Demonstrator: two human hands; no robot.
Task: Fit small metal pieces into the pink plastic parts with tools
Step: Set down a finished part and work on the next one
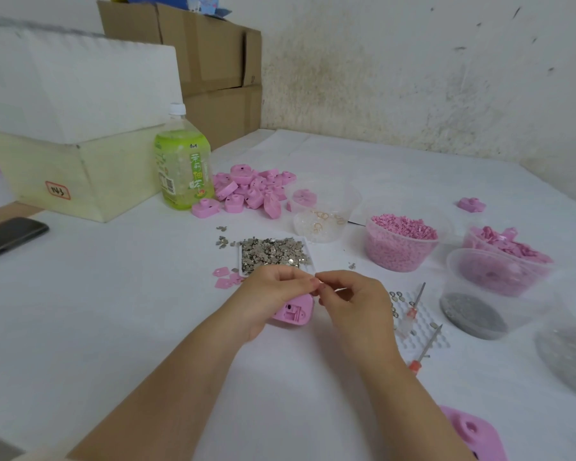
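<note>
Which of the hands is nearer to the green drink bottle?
Left. The left hand sits right of the green drink bottle, closer to the person; the right hand lies farther right.

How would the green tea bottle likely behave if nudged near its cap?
The green tea bottle looks mostly full, so it is probably heavy and steady against a light nudge. Tall and upright, it might tip if pushed near the cap. Once tipped, its round body would likely roll.

Pink plastic parts (251, 189), green-labelled bottle (182, 164)
</note>
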